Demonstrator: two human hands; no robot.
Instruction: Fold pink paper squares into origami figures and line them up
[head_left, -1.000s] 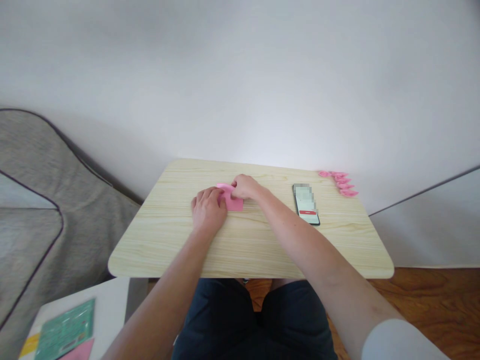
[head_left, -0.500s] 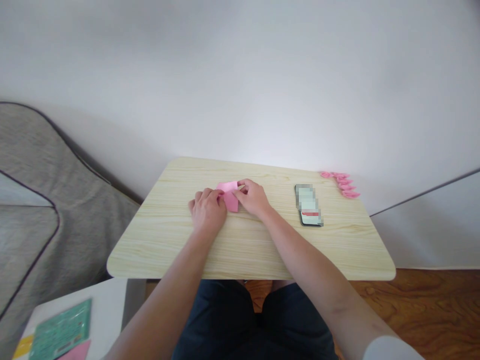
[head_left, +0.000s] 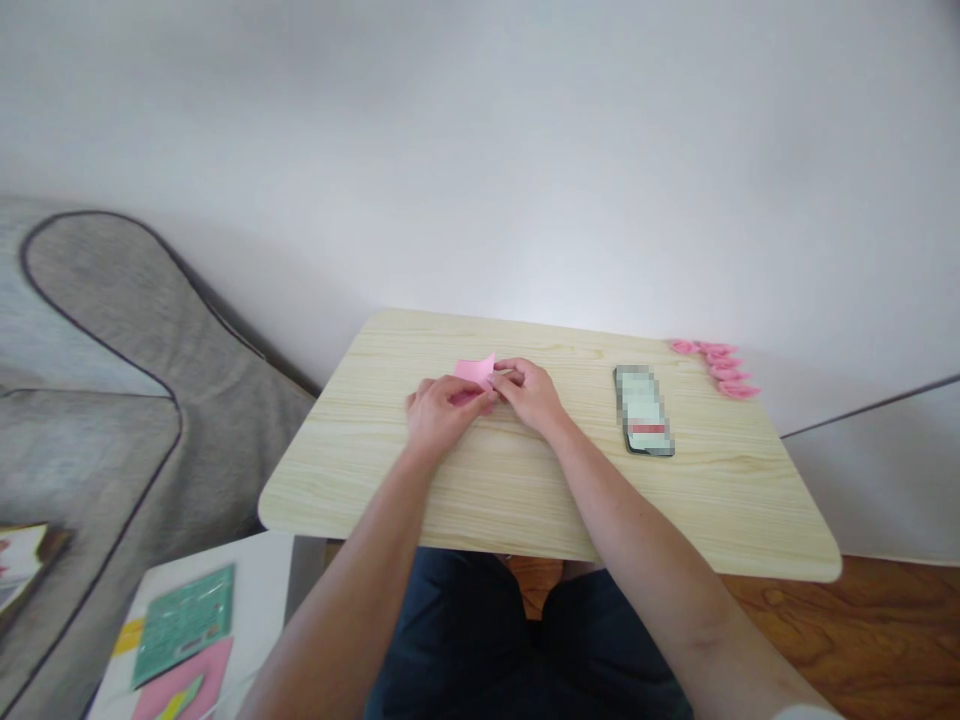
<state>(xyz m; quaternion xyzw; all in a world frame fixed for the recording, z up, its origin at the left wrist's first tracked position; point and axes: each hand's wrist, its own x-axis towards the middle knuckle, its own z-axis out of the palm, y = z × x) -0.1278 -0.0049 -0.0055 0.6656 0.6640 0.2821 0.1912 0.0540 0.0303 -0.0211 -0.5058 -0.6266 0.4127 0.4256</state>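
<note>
A small sheet of pink paper [head_left: 472, 370] lies on the wooden table between my hands, its far right corner lifted. My left hand [head_left: 444, 408] covers the near part of the sheet, thumb and fingers closed on its near edge. From the right, my right hand [head_left: 529, 390] pinches the sheet's right edge between thumb and fingers. The two hands' fingertips almost meet there. Any fold beneath the fingers is hidden.
A phone [head_left: 645, 412] with a blurred screen lies right of my hands. Several folded pink paper pieces [head_left: 727, 372] sit at the table's [head_left: 510, 500] far right corner. At lower left, a white surface [head_left: 259, 590] bears a green packet [head_left: 187, 615] beside a grey sofa [head_left: 217, 430].
My left hand has moved right across the pink paper, its thumb now near my right fingertips. The paper's near part is now covered. The whole view has shifted left.
</note>
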